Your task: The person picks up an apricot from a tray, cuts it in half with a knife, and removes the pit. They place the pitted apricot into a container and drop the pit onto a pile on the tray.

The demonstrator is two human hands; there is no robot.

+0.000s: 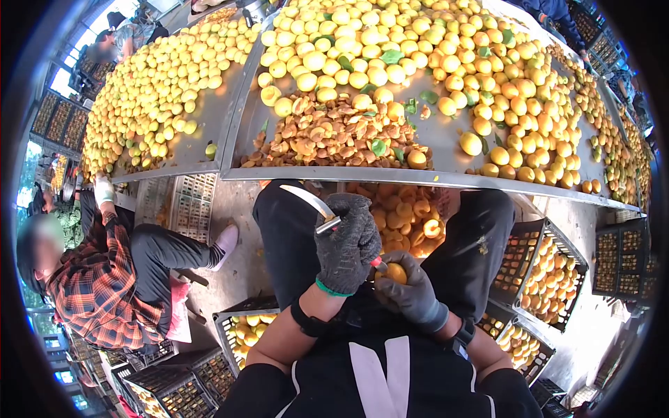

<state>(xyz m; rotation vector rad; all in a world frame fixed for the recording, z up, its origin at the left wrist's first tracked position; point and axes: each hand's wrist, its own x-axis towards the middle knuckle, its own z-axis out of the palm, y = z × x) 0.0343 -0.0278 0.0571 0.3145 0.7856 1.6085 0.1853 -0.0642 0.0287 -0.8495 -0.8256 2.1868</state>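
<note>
My left hand [346, 244], in a dark grey knit glove, is closed around a curved knife [306, 199] whose bright blade points up and away from me. A small red tip [378, 263] sticks out of the same fist, right at the apricot. My right hand [416, 296], in a smooth grey glove, holds that yellow-orange apricot [394, 274] in its curled fingers. Both hands meet over my lap. Just beyond them, between my knees, lies a heap of halved apricots [403, 216].
A metal-edged table [334, 173] ahead bears whole apricots [362, 42] and a pile of apricot halves [334, 132]. Black crates of fruit [554, 279] stand at my right, another crate [244, 334] at my left. A person in a plaid shirt [97, 292] sits to the left.
</note>
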